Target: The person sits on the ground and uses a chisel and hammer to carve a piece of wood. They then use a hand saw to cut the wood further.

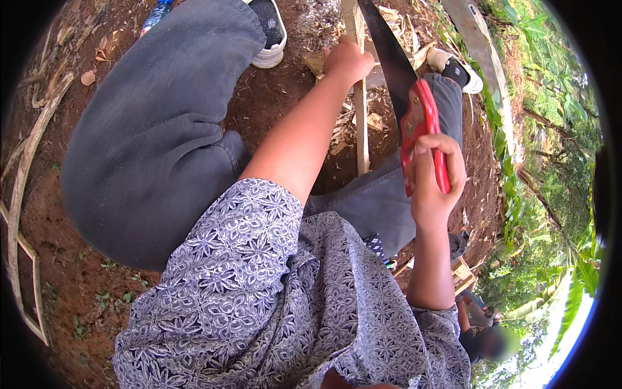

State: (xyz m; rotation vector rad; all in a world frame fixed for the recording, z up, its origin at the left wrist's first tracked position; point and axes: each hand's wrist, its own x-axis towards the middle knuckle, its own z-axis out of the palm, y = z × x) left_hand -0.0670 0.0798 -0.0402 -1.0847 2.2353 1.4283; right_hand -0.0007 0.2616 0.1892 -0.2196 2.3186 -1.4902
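My right hand point(435, 172) is wrapped round the red handle of a handsaw point(387, 48). Its dark blade slants up and away to the left, beside a thin wooden strip point(361, 133). Whether the blade touches any wood I cannot tell. Farther off and to the left, my left hand point(348, 61) grips the strip, fingers closed about it. The strip runs from the top edge of the view down between my legs, its near end by my right thigh. Behind the left hand, part of another piece of wood point(315, 63) shows on the ground.
Wood shavings and dry leaves point(374, 122) litter the brown soil. A plastic bottle point(155, 16) lies beyond my left knee. Long sticks point(29, 162) lie at the far left, and a pale log point(483, 48) is at the upper right. Another person point(483, 337) is at the lower right.
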